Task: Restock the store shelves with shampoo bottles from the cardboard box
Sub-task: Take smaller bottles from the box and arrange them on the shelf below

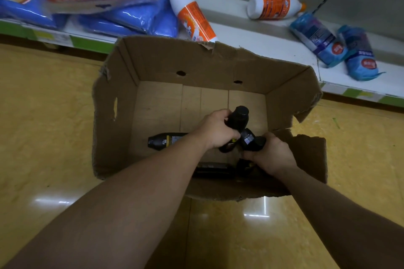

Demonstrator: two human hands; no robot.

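Note:
An open cardboard box (pixel 153 67) stands on the floor in front of the low white shelf (pixel 251 41). Both my hands reach inside it. My left hand (pixel 215 131) grips a black shampoo bottle (pixel 238 119) with its cap pointing away from me. My right hand (pixel 271 155) grips a second black bottle (pixel 251 141) that shows a small white label. A third black bottle with a yellow label (pixel 166 141) lies on the box floor to the left. More dark bottles (pixel 215 169) lie under my forearms, partly hidden.
On the shelf lie two white and orange bottles (pixel 192 15) (pixel 273 7), blue soft packs (pixel 140 17) at the left and two blue wrapped packs (pixel 321 39) at the right. Glossy yellow floor (pixel 48 116) surrounds the box. A torn flap (pixel 310 150) hangs at the box's right.

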